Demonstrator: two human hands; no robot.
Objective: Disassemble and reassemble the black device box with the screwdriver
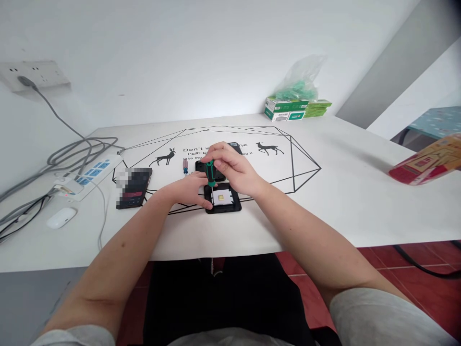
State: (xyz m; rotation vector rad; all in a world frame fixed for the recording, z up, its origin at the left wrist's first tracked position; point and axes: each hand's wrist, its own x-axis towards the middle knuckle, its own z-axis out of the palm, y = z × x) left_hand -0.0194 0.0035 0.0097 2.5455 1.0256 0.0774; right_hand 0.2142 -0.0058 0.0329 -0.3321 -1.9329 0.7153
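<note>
While the right hand (232,168) is wrapped round the green-and-black screwdriver (211,174), the tool's long axis stands near upright over the left side of the open black case (227,209), which lies flat on the white tabletop (342,202). Left hand (189,188) is nearer that side — thumb at the rim, fingers beside the tool; cannot tell whether they grip. Case: rectangular, matte, seemingly plastic — framing a pale panel (229,195) with a small gold-toned square (221,197).
</note>
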